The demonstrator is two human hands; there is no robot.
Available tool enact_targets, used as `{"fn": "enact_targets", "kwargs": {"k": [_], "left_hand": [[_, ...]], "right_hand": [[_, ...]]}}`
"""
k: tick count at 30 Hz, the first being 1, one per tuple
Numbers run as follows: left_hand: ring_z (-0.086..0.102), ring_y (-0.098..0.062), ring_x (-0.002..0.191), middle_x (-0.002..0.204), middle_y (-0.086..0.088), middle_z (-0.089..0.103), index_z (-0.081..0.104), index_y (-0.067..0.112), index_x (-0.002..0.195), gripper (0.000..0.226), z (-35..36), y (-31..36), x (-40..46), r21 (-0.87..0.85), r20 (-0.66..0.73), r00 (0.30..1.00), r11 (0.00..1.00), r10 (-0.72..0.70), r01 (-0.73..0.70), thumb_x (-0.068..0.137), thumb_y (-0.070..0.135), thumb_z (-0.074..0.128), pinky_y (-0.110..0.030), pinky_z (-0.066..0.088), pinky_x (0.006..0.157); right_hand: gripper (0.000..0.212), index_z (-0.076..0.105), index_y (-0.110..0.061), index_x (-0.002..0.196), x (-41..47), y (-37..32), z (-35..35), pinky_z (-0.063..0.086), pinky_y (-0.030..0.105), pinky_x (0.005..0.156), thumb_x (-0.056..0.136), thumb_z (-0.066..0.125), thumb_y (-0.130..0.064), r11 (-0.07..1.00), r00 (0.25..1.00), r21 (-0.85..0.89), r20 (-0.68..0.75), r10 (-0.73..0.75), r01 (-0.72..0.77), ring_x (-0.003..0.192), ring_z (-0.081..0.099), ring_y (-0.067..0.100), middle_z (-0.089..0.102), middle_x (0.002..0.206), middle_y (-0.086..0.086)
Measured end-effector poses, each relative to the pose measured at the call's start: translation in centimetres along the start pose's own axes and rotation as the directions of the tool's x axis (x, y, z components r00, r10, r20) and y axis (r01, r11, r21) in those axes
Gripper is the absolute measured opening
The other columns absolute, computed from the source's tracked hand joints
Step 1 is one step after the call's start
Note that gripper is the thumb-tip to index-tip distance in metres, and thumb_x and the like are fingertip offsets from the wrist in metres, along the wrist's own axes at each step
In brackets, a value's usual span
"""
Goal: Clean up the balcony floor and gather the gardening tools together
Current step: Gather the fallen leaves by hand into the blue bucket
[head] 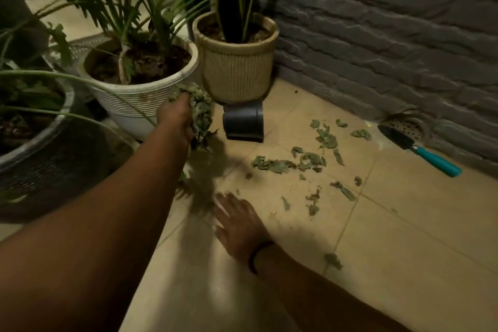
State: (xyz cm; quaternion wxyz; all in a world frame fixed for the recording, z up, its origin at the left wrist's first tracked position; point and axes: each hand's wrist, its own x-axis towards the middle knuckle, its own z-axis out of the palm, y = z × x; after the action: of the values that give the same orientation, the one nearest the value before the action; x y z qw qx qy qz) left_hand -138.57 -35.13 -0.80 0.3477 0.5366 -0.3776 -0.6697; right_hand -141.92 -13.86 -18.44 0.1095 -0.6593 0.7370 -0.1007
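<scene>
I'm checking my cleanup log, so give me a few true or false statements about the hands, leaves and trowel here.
1. The left hand grips a bunch of leaves. True.
2. The right hand holds the trowel. False: it holds nothing, fingers spread over the floor; the trowel lies by the wall.
3. Loose leaves still lie on the floor. True.
4. The trowel has a red handle. False: it is teal.

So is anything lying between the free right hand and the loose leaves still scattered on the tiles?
Nothing visible does. The right hand hovers open over bare floor tiles, and the scattered leaves lie beyond its fingertips with only tile between. The trowel lies farther off by the wall.
</scene>
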Motion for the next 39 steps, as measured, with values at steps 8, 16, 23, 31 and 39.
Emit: {"fn": "enact_targets", "kwargs": {"k": [8,16,23,31,39], "left_hand": [[0.067,-0.021,0.078,0.117,-0.007,0.070,0.060,0.012,0.131,0.048,-1.9,1.3,1.1,0.026,-0.006,0.998,0.998,0.057,-0.057,0.095,0.043,0.062,-0.026,0.055,0.046],[0.074,-0.028,0.090,0.114,-0.012,0.073,0.061,0.007,0.129,0.046,-4.3,0.3,2.7,0.036,0.028,0.998,0.998,0.055,-0.056,0.093,0.035,0.067,-0.036,0.063,0.064],[0.069,-0.015,0.062,0.082,-0.005,0.071,0.065,0.010,0.105,0.026,-9.2,2.7,1.2,0.188,0.052,0.998,0.981,0.028,-0.038,0.101,0.033,0.054,-0.021,0.055,0.048],[0.070,-0.024,0.086,0.117,-0.013,0.069,0.059,0.006,0.132,0.051,-11.4,4.5,0.4,0.143,-0.060,0.995,0.987,0.080,-0.071,0.093,0.039,0.065,-0.025,0.055,0.056],[0.069,-0.023,0.094,0.123,-0.010,0.067,0.053,0.009,0.138,0.056,-10.4,3.4,-0.8,0.197,-0.098,0.985,0.973,0.140,-0.119,0.092,0.038,0.066,-0.030,0.059,0.071]], "right_hand": [[0.055,0.046,-0.027,0.143,8.3,-11.2,4.9,0.028,0.042,0.115,0.094,0.050,-0.051,0.823,0.887,-0.332,0.189,-0.421,0.461,0.141,0.034,0.022,0.040,0.153,-0.001],[0.062,0.023,-0.004,0.152,11.6,-1.0,-0.2,0.011,0.046,0.121,0.102,0.028,-0.040,0.928,0.992,-0.353,-0.011,0.123,-0.119,0.146,0.020,0.035,0.024,0.158,0.019],[0.059,0.048,0.002,0.137,5.0,5.5,-3.3,0.024,0.051,0.111,0.097,0.038,-0.041,0.544,0.614,-0.302,-0.230,0.755,-0.783,0.139,0.029,0.043,0.041,0.145,0.026],[0.060,0.026,-0.016,0.153,7.9,-2.9,-0.3,0.023,0.049,0.113,0.099,0.039,-0.039,0.987,0.994,-0.123,-0.033,0.104,-0.107,0.146,0.020,0.036,0.022,0.159,0.016],[0.055,0.029,-0.010,0.152,6.6,0.4,-0.9,0.016,0.050,0.117,0.102,0.032,-0.033,0.929,0.952,-0.208,-0.109,0.287,-0.304,0.148,0.019,0.031,0.025,0.160,0.011]]}}
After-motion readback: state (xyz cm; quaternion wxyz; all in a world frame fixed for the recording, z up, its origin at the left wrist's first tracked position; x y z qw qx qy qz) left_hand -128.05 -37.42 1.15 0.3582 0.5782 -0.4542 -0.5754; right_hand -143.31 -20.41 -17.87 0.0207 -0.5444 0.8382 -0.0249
